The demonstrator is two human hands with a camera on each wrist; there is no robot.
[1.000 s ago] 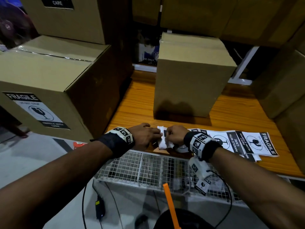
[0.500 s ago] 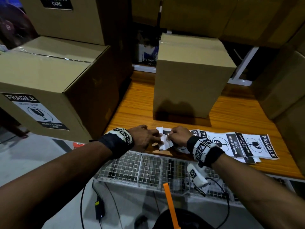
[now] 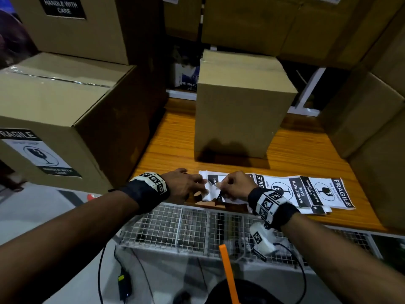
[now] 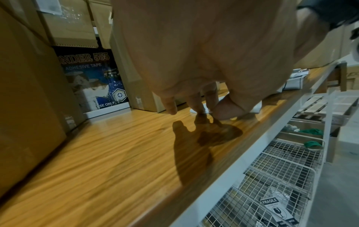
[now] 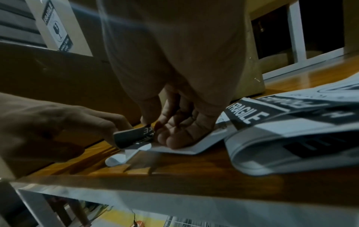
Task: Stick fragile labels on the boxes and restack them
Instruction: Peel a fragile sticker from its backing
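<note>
Near the front edge of the wooden table (image 3: 175, 148), both hands work on one fragile label (image 3: 210, 190). My left hand (image 3: 202, 186) pinches the label's black printed end (image 5: 134, 136) between thumb and fingers (image 4: 213, 106). My right hand (image 3: 221, 187) pinches the same sheet beside it, its other fingers (image 5: 174, 138) pressing the white backing (image 5: 194, 147) onto the table. A strip of further fragile labels (image 3: 306, 191) lies to the right. A plain brown box (image 3: 238, 106) stands behind the hands. A box bearing a fragile label (image 3: 54, 119) stands at the left.
More cardboard boxes (image 3: 372, 119) crowd the right side and the back, and another labelled box (image 3: 72, 25) sits on the left stack. A white wire basket (image 3: 186, 227) hangs below the table's front edge. An adhesive-tape carton (image 4: 93, 79) stands at the back.
The hands have drawn slightly apart and the label end has lifted and curled further from its backing. Boxes and the label strip have stayed put.
</note>
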